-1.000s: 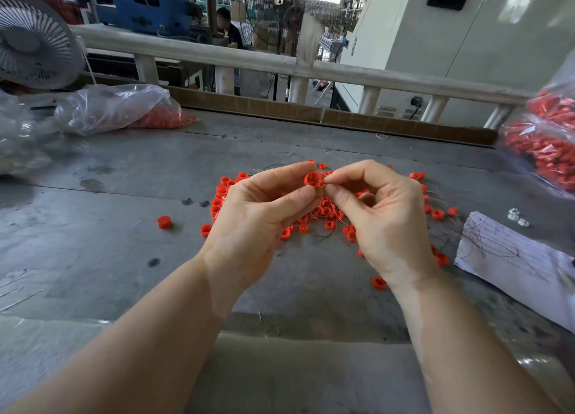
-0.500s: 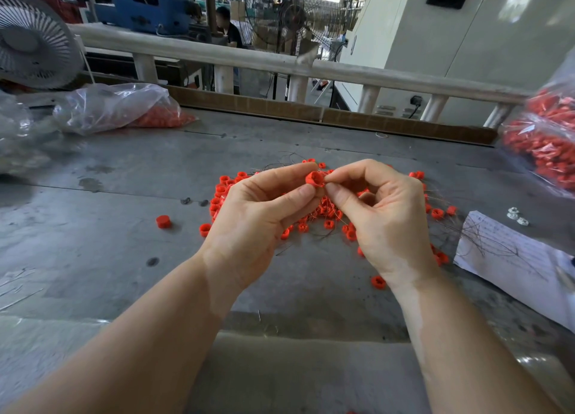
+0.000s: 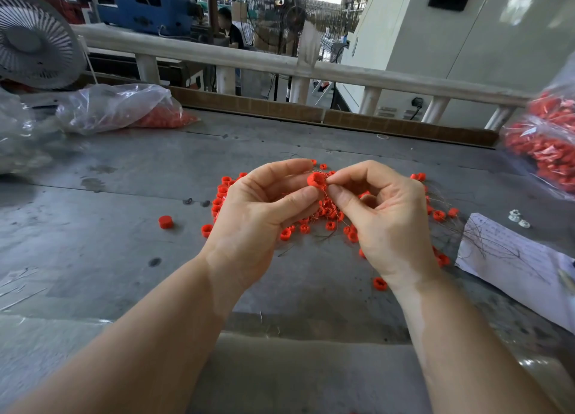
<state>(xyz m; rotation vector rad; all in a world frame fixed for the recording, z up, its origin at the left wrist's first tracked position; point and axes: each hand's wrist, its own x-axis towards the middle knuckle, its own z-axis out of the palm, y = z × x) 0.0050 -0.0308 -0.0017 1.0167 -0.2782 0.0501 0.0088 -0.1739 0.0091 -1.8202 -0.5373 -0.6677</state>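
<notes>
Over the pile (image 3: 221, 193), left grip (image 3: 258, 214) unmoved on red ring (image 3: 315, 179)

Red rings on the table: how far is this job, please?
Done: unclear; the bag at right holds many red parts, perhaps finished. In hand: the left hand pinches one ring while the right hand pinches thin wire at it. Left: a pile of loose rings on the table.
</notes>
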